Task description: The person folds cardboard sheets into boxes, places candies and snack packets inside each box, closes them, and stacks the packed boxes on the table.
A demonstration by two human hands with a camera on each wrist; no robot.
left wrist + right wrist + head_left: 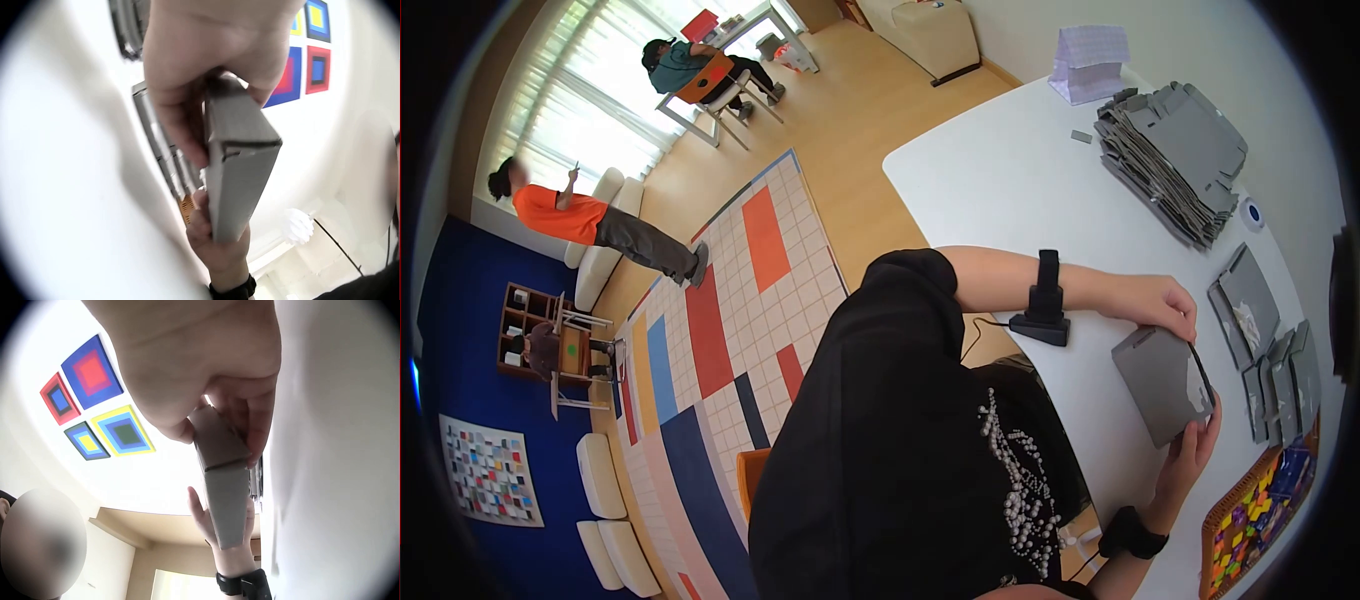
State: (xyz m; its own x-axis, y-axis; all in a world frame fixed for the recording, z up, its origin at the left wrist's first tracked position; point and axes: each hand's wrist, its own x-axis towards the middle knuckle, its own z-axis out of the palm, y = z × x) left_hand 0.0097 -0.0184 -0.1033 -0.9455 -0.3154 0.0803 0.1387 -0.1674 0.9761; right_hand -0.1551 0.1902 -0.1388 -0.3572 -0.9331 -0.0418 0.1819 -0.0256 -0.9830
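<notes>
A flat grey box [1155, 385] with a pale patch along one edge is held between both hands over the white table [970, 190]. My left hand [1150, 298] grips its upper end in the head view; my right hand [1195, 445] holds the lower corner. In the left wrist view, the left thumb and fingers clasp either side of the box [240, 181], with the right hand [219, 247] at its far end. The right wrist view has the box [226, 500] pinched in the right hand [200, 356], partly hiding the left hand [232, 553].
A stack of grey flattened boxes [1190, 140], a paper bag [1090, 65] and a tape roll [1251, 213] lie at the upper right. More grey pieces [1245, 300] and a wicker basket of colourful items [1260, 510] flank the hands. Several people are farther off.
</notes>
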